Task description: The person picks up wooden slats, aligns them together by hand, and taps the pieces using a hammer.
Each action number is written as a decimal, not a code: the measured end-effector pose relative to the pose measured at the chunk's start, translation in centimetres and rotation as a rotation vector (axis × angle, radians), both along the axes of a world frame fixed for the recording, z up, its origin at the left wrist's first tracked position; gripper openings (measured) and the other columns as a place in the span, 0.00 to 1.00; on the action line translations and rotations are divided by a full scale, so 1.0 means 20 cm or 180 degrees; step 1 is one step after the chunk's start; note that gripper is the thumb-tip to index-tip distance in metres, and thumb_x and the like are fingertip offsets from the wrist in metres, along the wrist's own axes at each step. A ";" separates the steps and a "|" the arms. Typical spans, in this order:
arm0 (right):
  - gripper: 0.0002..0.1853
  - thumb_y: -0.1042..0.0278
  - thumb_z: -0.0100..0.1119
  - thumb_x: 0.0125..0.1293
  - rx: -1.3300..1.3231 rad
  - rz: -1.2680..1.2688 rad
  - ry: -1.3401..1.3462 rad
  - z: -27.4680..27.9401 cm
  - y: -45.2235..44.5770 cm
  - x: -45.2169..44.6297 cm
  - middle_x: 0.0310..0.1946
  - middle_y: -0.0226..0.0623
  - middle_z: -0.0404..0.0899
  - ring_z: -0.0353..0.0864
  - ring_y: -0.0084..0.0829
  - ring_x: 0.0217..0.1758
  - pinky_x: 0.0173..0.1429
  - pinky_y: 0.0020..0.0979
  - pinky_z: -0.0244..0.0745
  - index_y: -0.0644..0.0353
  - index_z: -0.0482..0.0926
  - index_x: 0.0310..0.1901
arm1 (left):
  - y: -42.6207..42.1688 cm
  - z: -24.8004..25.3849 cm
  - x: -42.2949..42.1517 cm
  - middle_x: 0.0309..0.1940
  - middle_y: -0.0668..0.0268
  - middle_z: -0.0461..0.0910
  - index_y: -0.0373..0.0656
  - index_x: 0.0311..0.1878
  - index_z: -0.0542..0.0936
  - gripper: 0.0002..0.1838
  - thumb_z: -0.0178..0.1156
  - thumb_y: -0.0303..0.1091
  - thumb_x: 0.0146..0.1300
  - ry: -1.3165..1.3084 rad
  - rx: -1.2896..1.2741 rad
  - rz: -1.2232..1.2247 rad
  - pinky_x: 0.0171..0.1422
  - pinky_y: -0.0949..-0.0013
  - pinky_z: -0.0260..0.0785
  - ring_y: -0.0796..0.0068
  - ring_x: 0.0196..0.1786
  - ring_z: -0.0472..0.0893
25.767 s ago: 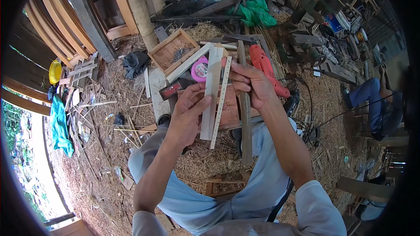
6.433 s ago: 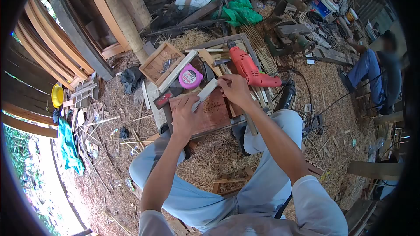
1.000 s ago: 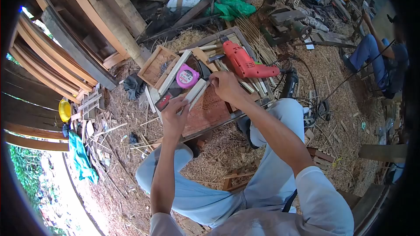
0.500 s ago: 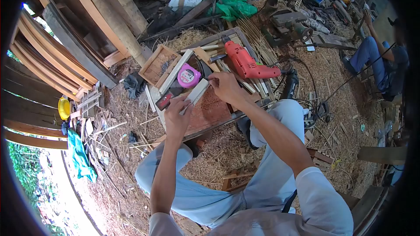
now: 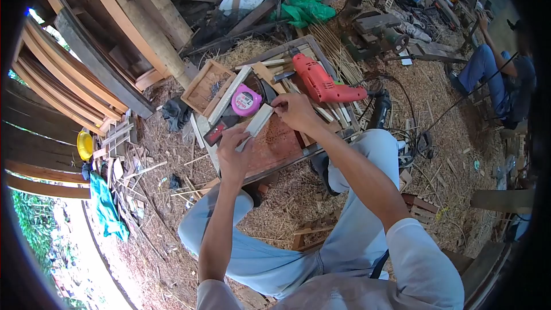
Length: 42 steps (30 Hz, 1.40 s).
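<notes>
Box (image 5: 209, 87) of wood, open-topped, with small dark pieces inside; beyond the left hand, well apart from its fingers. Next, red-and-black tool (image 5: 216, 134), just beside the left fingers. Left hand (image 5: 233, 152), bare: narrow grip, thumb and fingers closed about the near-left end of the wooden strip. Then pink tape measure (image 5: 246, 101), on the far side of the wooden strip, between both hands in breadth, near but in neither grip.

Wooden strip (image 5: 260, 121), pale, short and straight: long axis on the diagonal, from near left up to far right, above the reddish board (image 5: 273, 152). Full contact with the board or slight lift from it: impossible to tell. Placement from the left grip: ahead and to the right. Placement from the right grip: back toward the body and to the left. Neither hand clearly nearer; one at each end, with the middle of the length bare between.

Right hand (image 5: 295, 112), bare: fingertips drawn close together at the far-right end; firm pinch or mere touch, impossible to tell. Farther right, red drill (image 5: 322, 82), beyond the right wrist, apart from the fingers. At far right, another person (image 5: 493, 80), seated, well apart from the work.
</notes>
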State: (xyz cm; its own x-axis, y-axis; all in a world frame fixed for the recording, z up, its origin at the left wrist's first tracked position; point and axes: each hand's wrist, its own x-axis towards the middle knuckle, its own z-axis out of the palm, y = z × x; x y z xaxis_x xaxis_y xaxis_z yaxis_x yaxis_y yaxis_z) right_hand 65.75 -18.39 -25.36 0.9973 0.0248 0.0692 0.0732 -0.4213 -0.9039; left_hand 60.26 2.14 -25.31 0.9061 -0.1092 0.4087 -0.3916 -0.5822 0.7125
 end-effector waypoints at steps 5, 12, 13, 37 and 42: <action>0.08 0.77 0.58 0.55 0.0076 0.0100 -0.0100 -0.05 -0.02 0.03 0.29 0.47 0.83 0.84 0.43 0.34 0.41 0.36 0.78 0.66 0.83 0.37 | 0.00 0.01 0.00 0.42 0.54 0.80 0.33 0.36 0.81 0.11 0.67 0.18 0.46 0.0013 0.0067 -0.0007 0.48 0.66 0.79 0.58 0.46 0.81; 0.08 0.78 0.57 0.57 0.0574 0.0104 0.0072 -0.07 -0.03 0.05 0.23 0.43 0.82 0.85 0.30 0.25 0.34 0.31 0.78 0.69 0.83 0.36 | -0.01 0.00 0.00 0.41 0.55 0.80 0.34 0.36 0.81 0.12 0.67 0.18 0.46 -0.0203 0.0190 0.0019 0.49 0.66 0.78 0.58 0.46 0.81; 0.08 0.78 0.58 0.57 0.0556 0.0120 0.0060 -0.08 -0.03 0.05 0.23 0.43 0.83 0.85 0.30 0.25 0.35 0.31 0.78 0.69 0.83 0.36 | -0.01 -0.01 0.00 0.41 0.55 0.80 0.34 0.36 0.81 0.12 0.67 0.18 0.46 -0.0203 0.0190 0.0015 0.49 0.66 0.78 0.58 0.46 0.81; 0.07 0.74 0.67 0.51 0.0114 0.0072 -0.0040 -0.02 -0.02 0.04 0.30 0.48 0.84 0.84 0.42 0.35 0.44 0.36 0.78 0.65 0.85 0.34 | -0.02 0.02 0.00 0.42 0.53 0.82 0.32 0.37 0.83 0.09 0.67 0.20 0.51 0.0011 -0.0055 0.0023 0.47 0.68 0.79 0.62 0.44 0.83; 0.08 0.75 0.65 0.52 0.0098 0.0080 -0.0067 -0.02 -0.02 0.04 0.31 0.49 0.83 0.84 0.42 0.36 0.44 0.37 0.78 0.66 0.84 0.34 | -0.03 0.02 0.00 0.41 0.53 0.82 0.33 0.36 0.83 0.09 0.67 0.19 0.49 -0.0058 -0.0049 0.0002 0.48 0.67 0.78 0.60 0.45 0.82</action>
State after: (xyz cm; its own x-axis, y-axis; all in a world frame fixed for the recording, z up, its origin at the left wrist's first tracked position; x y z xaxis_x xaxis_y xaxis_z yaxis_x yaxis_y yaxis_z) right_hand 66.45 -18.83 -25.76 0.9947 0.0475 0.0913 0.1027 -0.3912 -0.9146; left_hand 60.24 1.60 -24.83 0.8985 -0.1021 0.4269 -0.4042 -0.5716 0.7141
